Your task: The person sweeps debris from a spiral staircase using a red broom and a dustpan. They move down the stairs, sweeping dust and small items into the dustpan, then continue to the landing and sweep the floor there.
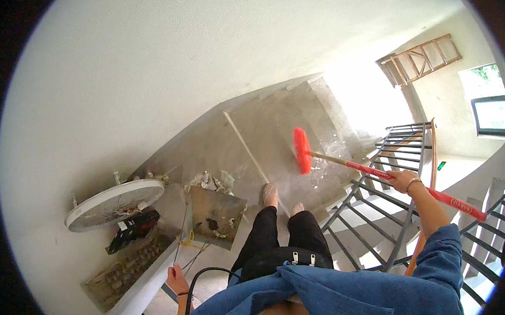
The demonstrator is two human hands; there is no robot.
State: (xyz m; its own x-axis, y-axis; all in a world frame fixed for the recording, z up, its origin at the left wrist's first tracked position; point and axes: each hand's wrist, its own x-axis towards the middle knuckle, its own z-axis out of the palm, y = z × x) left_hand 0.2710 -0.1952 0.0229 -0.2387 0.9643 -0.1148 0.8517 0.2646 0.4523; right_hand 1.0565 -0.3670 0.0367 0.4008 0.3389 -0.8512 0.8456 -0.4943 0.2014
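Note:
My right hand (398, 181) grips the red-wrapped handle of a broom (302, 150). Its red bristle head rests on or just above the grey stair steps, ahead of my feet. Down at the left, my left hand (177, 279) is closed around thin cords (194, 259). They run to a dirty, flat-bottomed metal dustpan (211, 212), with a yellow tie (188, 238) along them. Crumpled scraps (211, 182) lie at the pan's far edge. White bits of debris (318, 172) are scattered on the steps to the right of the broom head.
Dark metal railings (379, 205) with a wooden handrail (433, 157) border the stairs on my right. At left, a round white basin-like object (115, 204) with litter leans by the wall, near a dark bag (133, 230). A wooden ladder (421, 59) stands below.

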